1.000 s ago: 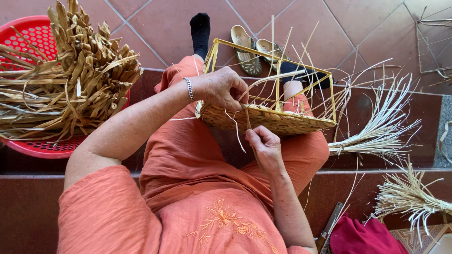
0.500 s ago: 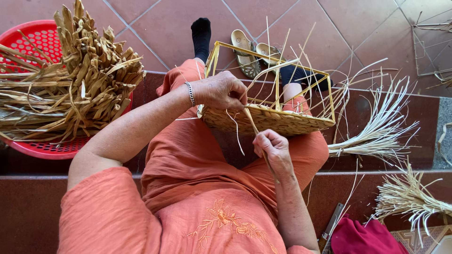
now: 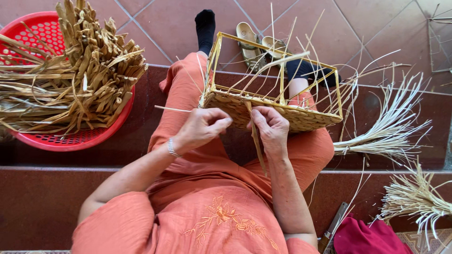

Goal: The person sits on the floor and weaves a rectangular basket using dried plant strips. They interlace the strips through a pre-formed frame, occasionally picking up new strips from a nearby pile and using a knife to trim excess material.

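1. Half-woven basket [image 3: 278, 106] sits on your lap, resting across both knees. Rectangular yellow wire frame, open on top; only the near wall is woven, a tight tan band of flat strips. Loose thin stakes stick up and out from the frame at all angles.
2. One flat tan strip [image 3: 256, 141] hangs down from the woven wall between your hands, tail running toward your lap.
3. Your right hand [image 3: 270, 129] has its fingers curled and pressed together, pinching that strip right against the woven wall.
4. Your left hand [image 3: 202, 127] is closed in a loose fist, fingertips touching the lower edge of the woven wall just left of the strip. A thin pale stalk [image 3: 172, 109] sticks out leftward from behind it; can't tell whether you're gripping it. Metal bracelet [image 3: 172, 148] on that wrist.
5. You're seated on a dark red tiled step [image 3: 56, 188], in orange clothing, black socks on the lower floor. A pair of sandals [image 3: 259, 44] lies just beyond the basket.
6. Far left: red plastic basket [image 3: 33, 28] piled with dried tan leaf strips [image 3: 80, 80].
7. Right side: two bundles of pale thin reeds [image 3: 391, 129], fanned out on the step. Magenta cloth [image 3: 362, 237] at bottom right.
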Available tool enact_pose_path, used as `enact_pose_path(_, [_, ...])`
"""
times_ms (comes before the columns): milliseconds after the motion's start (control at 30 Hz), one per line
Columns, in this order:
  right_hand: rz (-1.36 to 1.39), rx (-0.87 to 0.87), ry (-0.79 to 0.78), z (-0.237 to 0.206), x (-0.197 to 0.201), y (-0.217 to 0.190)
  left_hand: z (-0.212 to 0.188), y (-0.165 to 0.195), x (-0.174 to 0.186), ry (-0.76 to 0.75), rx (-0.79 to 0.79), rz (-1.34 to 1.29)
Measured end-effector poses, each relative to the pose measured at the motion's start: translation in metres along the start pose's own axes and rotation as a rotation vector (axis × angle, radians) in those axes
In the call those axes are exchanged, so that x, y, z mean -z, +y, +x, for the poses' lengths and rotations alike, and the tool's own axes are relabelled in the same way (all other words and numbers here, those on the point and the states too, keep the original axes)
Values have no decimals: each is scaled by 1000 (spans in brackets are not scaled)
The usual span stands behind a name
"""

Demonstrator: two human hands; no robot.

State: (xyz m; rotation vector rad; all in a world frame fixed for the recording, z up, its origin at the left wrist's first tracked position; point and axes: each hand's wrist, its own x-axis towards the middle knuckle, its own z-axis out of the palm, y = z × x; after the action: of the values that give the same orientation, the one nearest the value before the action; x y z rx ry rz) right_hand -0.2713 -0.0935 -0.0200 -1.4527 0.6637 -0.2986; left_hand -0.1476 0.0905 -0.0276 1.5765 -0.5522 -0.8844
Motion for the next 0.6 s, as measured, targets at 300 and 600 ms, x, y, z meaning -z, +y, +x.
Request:
enact_pose_path(300, [-456, 283, 123, -5, -13, -17, 34, -5, -53, 256, -138, -91])
enact_pose_path(600, [-616, 519, 170, -4, -17, -18, 31, -18, -60, 319, -225, -87])
